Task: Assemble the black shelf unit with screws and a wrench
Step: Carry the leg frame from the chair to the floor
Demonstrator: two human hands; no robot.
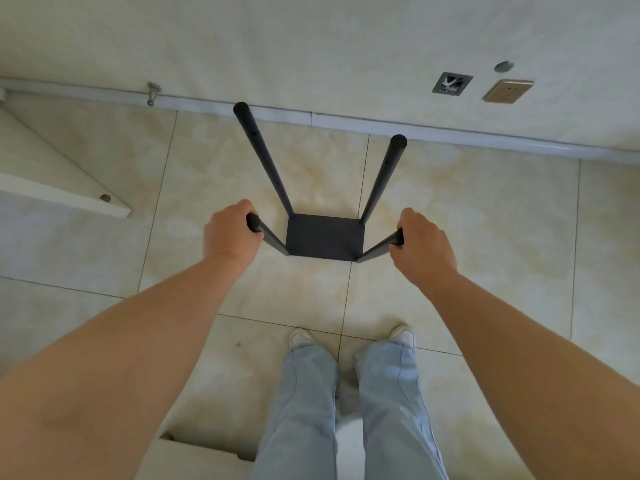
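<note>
I judge: standing frame upright. Left hand [227,233] grips near-left post [268,235]; right hand [420,242] grips near-right post [381,245]; shelf panel [325,237] at 12 o'clock. Next: add upper shelf.

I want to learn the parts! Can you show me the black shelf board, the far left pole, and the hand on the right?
shelf board [325,237], head view, middle of its flat black top.
far left pole [258,147], head view, upper part of its shaft.
right hand [424,247], head view, back of the hand gripping a near pole.
</note>
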